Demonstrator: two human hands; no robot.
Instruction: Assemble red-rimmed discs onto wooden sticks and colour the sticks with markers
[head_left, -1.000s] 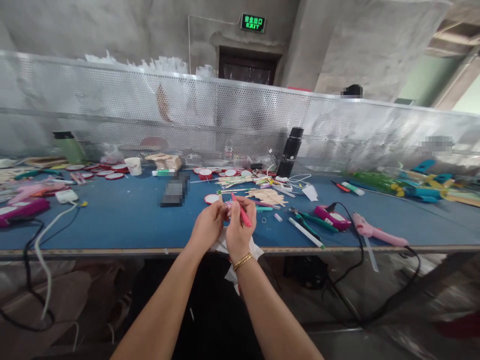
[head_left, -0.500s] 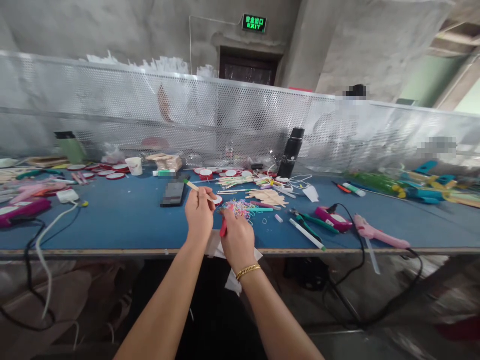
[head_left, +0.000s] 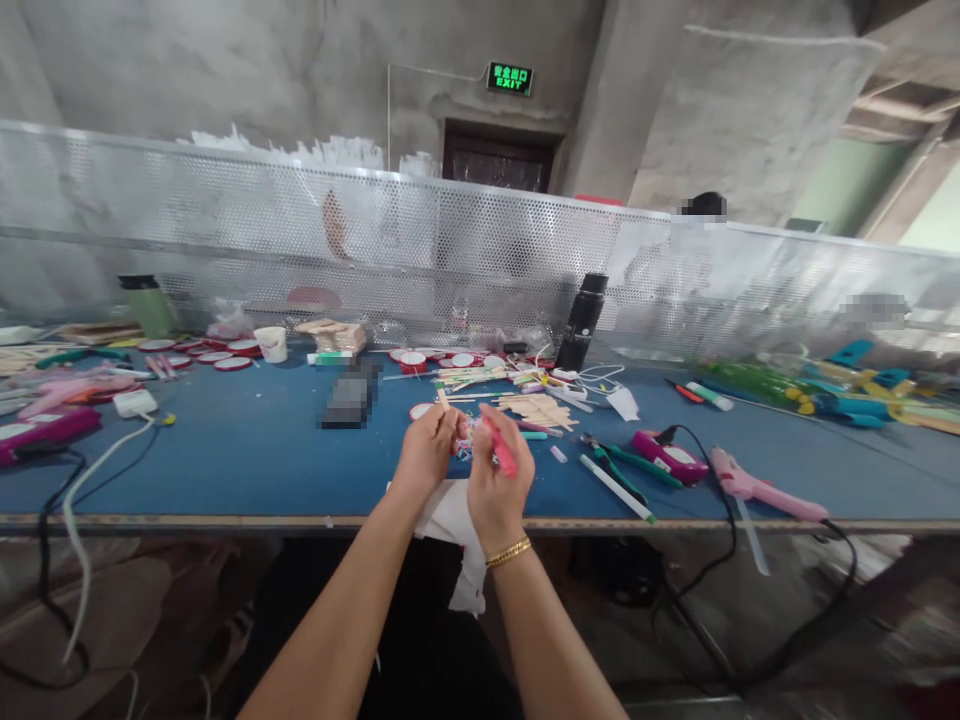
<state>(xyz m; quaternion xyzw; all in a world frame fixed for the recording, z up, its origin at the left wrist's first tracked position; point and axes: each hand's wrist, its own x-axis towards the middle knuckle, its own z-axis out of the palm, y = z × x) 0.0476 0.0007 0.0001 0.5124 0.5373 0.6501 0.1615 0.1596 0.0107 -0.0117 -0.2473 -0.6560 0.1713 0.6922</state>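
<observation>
My left hand (head_left: 429, 450) is closed on a thin wooden stick (head_left: 442, 399), whose tip points up above the fingers. Close on its right, my right hand (head_left: 501, 480) holds a pink-red tool (head_left: 502, 452) against the palm; what kind of tool it is cannot be made out. Behind the hands lies a pile of small coloured bands (head_left: 466, 440), partly hidden by them. Flat wooden sticks (head_left: 538, 410) are heaped just beyond my right hand. White paper (head_left: 450, 512) hangs over the table's front edge below the hands.
A phone (head_left: 349, 397) lies left of the hands. A black bottle (head_left: 583, 322) stands behind, near a perforated screen (head_left: 495, 235). At right are pliers (head_left: 619, 465), a white marker (head_left: 616, 488), a magenta device (head_left: 669, 458) and a pink glue gun (head_left: 772, 492) with a cable.
The stick in my left hand has swung from leaning left to nearly upright. My right hand has turned and lifted, showing more of the pink-red tool. The view has tilted slightly up.
</observation>
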